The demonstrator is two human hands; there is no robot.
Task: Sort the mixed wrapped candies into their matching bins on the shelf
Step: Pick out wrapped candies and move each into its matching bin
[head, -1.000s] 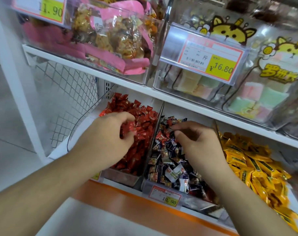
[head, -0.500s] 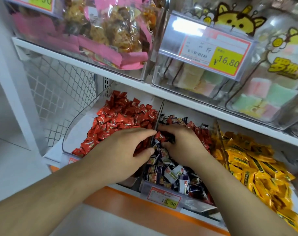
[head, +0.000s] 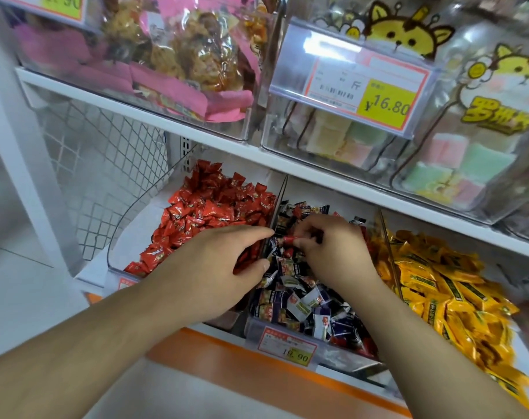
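Observation:
Three clear bins stand side by side on the lower shelf. The left bin holds red wrapped candies (head: 210,207). In the middle bin lie dark blue and white candies (head: 296,300) mixed with a few red ones. The right bin is filled with yellow candies (head: 438,285). My right hand (head: 332,249) is over the middle bin, its fingertips pinched on a small red candy (head: 288,239). My left hand (head: 224,267) lies across the clear divider (head: 279,201) between the left and middle bins, fingers spread, its index fingertip close to that candy.
A price tag (head: 287,349) reading 19.90 hangs on the middle bin's front. The upper shelf (head: 172,134) carries clear bins of pink bagged snacks (head: 178,62) and pastel sweets (head: 456,164), close above my hands. A white wire mesh panel (head: 106,164) closes the left side.
My left hand has slid right from the red bin to the divider. My right hand has lifted a red candy out of the middle bin's pile. The view has shifted down slightly.

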